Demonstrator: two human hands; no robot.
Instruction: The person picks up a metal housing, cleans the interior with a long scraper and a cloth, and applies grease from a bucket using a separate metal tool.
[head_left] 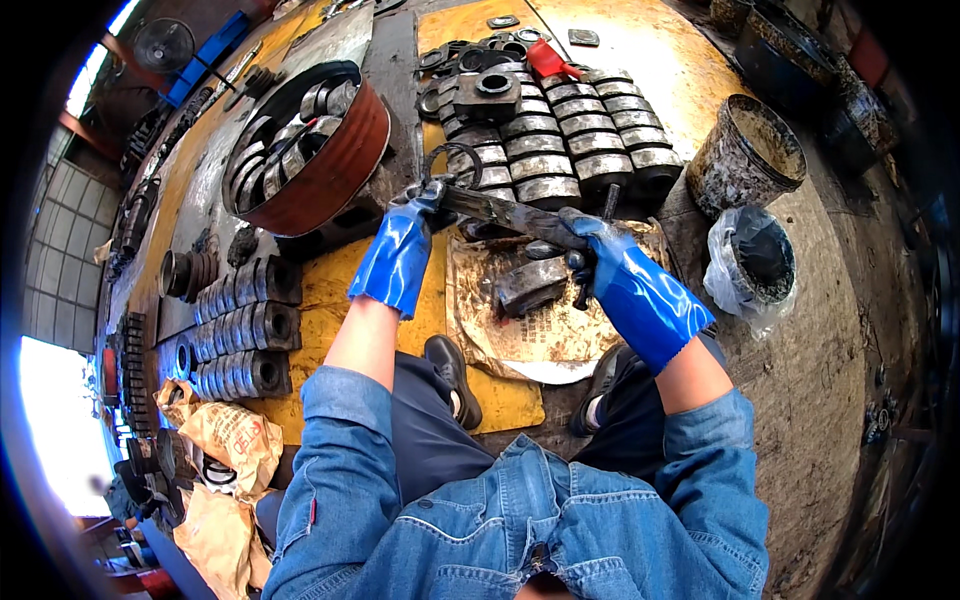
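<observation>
Both my hands wear glossy blue rubber gloves with blackened fingers. Between them, above the floor, I hold a long dark flat bar [510, 213], tilted slightly down toward the right. My left hand [402, 240] is closed round its left end; a thin dark ring [455, 152] rises beside those fingers, and I cannot tell whether they hold it too. My right hand [630, 275] grips the bar's right end, its dark fingertips curled below. Under the bar a greasy metal block with a rounded side [530, 287] lies on a stained sack [545, 355] between my shoes.
Rows of rounded metal parts [585, 125] stand ahead, with a red scoop-like piece [548, 60] on top. A rusty round tub [330, 185] full of parts is at left, above more stacked parts [245, 330]. Right are a grimy bucket [735, 175] and a plastic-lined pail [755, 265].
</observation>
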